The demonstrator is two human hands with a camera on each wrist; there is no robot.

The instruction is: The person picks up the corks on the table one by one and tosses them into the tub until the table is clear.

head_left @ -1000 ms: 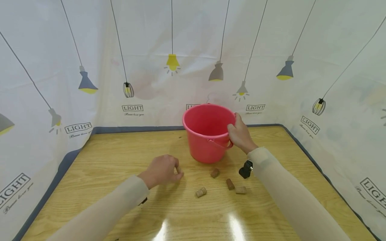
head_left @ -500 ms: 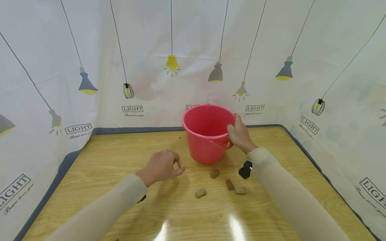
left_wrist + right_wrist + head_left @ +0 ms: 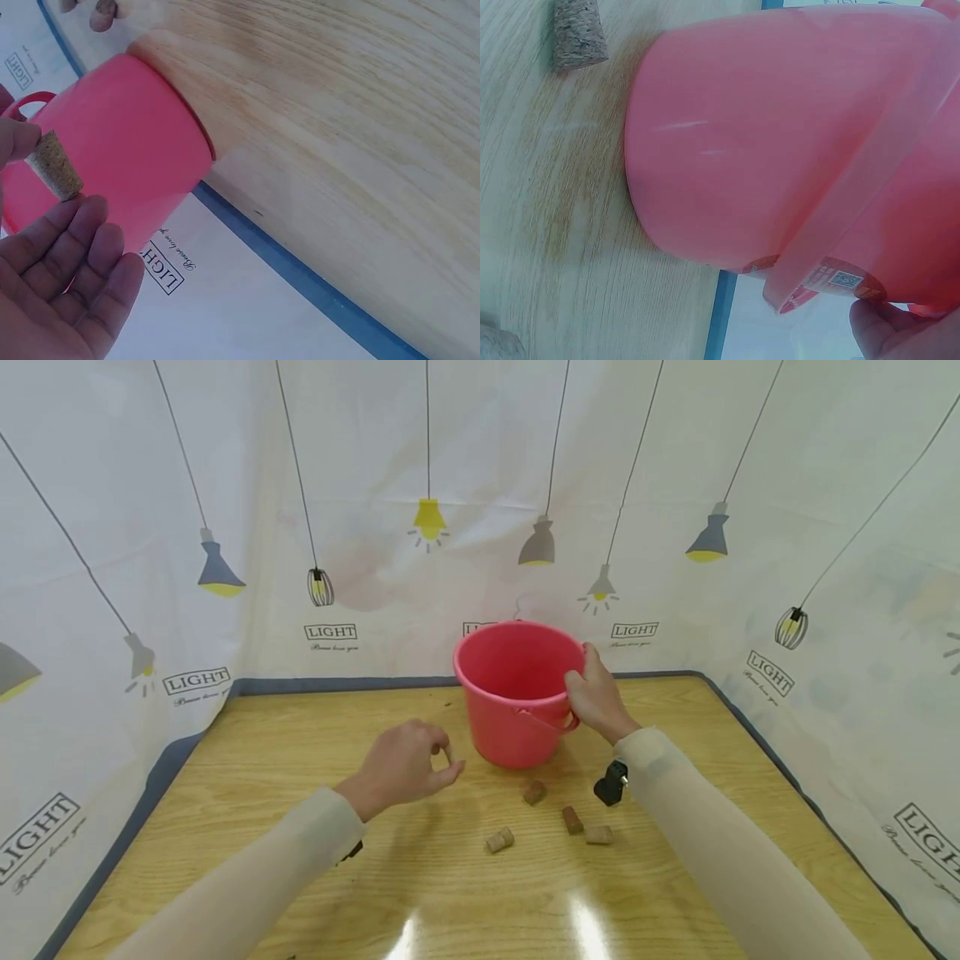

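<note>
A red plastic bucket (image 3: 510, 733) stands upright on the wooden table, its handle hanging against the side. My right hand (image 3: 600, 697) grips the rim at the right, with the thumb on the near outer side. To the left of the bucket and raised over the table, my left hand (image 3: 401, 764) pinches a tapered cork stopper (image 3: 55, 166) between thumb and a fingertip. The left wrist view shows this light-brown cork in front of the bucket's side. Whatever lies at the bottom of the bucket is hidden.
Several loose corks lie on the table near the bucket: a darker one (image 3: 535, 792), a reddish one (image 3: 572, 819), a pale one (image 3: 598, 834) and another pale one (image 3: 499, 839). A white sheet (image 3: 390, 568) printed with lamps encloses the table's back and sides.
My left hand has risen from the table with the cork pinched in it, moving slightly away from me and towards the bucket. The right hand and the bucket have stayed in place.
</note>
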